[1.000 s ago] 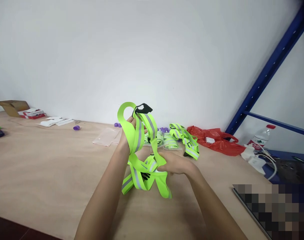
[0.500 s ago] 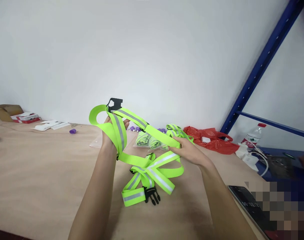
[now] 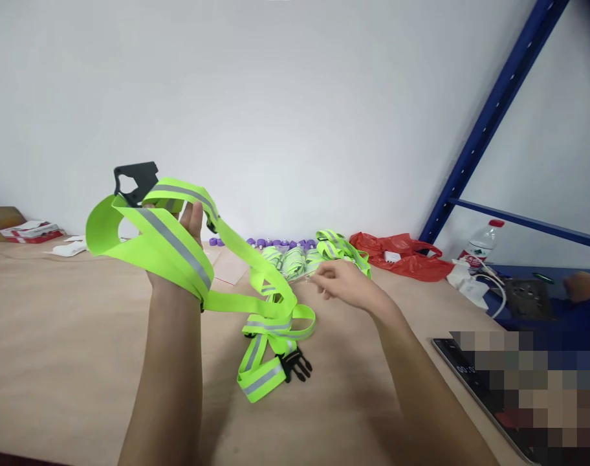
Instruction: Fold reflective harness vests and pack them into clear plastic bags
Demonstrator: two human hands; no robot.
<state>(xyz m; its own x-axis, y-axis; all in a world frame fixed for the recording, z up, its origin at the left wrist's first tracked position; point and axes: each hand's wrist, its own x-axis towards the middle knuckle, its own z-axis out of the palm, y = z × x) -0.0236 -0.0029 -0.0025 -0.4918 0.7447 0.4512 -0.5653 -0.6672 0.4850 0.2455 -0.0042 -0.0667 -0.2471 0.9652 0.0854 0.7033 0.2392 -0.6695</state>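
Observation:
My left hand (image 3: 194,223) is raised at the left, gripping a fluorescent yellow-green reflective strap (image 3: 176,249) with a grey stripe. Loops of it wrap around my hand and hide part of the fingers. A black buckle socket (image 3: 138,181) stands up above that hand. From there the webbing runs down to a tangled heap on the table, where a black pronged buckle half (image 3: 295,364) lies near the front. Apart from the strap, to its right, my right hand (image 3: 346,283) hovers with loosely bent fingers and nothing seen in them.
Bagged green straps (image 3: 295,262), a loose strap bundle (image 3: 341,247) and purple items (image 3: 295,244) line the wall. A red plastic bag (image 3: 411,259), bottle (image 3: 480,246), cable and phone (image 3: 464,372) are at right. Another person's hand (image 3: 583,287) shows at the far right edge.
My left hand has moved left and up with the strap, spreading its loops. My right hand has let go of the webbing, which now hangs slack. The pronged buckle half has come into full view.

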